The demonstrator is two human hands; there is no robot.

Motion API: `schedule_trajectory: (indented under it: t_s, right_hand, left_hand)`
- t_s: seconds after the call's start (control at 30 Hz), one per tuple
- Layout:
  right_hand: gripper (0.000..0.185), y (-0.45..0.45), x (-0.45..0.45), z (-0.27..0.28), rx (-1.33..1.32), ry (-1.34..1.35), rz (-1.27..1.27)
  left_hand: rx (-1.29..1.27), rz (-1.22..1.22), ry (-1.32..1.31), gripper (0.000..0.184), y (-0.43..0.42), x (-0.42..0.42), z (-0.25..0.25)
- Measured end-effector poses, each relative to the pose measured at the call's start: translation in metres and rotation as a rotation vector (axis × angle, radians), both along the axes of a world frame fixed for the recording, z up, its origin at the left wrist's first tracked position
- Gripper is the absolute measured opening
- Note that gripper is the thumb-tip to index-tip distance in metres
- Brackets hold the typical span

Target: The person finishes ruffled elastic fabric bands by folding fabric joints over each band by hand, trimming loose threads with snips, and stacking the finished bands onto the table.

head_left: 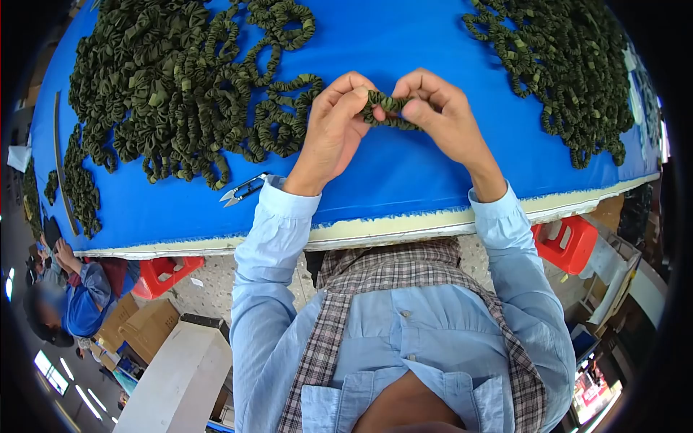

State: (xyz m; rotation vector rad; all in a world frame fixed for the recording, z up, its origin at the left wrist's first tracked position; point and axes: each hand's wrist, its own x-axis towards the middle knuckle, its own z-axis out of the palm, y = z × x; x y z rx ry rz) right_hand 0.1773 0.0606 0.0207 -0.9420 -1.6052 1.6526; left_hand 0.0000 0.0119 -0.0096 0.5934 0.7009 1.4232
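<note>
Both my hands hold one dark green scrunchie (390,105) above the blue cloth of the table. My left hand (338,119) pinches its left side between thumb and fingers. On the other side, my right hand (442,112) grips it with thumb and forefinger. Part of the ring is hidden behind my fingers. To the left of my left hand lies a large heap of gathered green scrunchies (159,86), some of them near my wrist. A pair of thread snips (244,190) rests on the cloth below that heap, close to my left sleeve.
Another heap of green scrunchies (570,72) covers the table's right side. A long ruler-like strip (60,166) lies far left. Red stools (567,244) stand under the table's edge. A co-worker in blue (94,296) sits at the left, by cardboard boxes (148,328).
</note>
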Motion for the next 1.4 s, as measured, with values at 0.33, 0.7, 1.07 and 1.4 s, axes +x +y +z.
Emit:
schedule_trajectory:
  t_s: [0.33,0.7,1.07,1.4]
  right_hand:
    - [0.019,0.009,0.011,-0.005,-0.318,0.508,-0.095]
    - [0.018,0.005,0.023,-0.003,-0.347,0.058,0.203]
    - [0.017,-0.003,0.005,-0.001,-0.307,0.205,-0.059]
    - [0.022,-0.003,0.0,-0.013,-0.286,0.296,-0.145]
  left_hand:
    - [0.122,-0.281,-0.512,0.018,-0.003,-0.016,0.0]
    - [-0.008,-0.329,0.004,0.014,-0.008,-0.021,0.004]
    - [0.122,0.043,0.631,0.025,-0.008,0.01,0.006]
    - [0.076,0.123,0.743,0.025,-0.013,0.004,0.013]
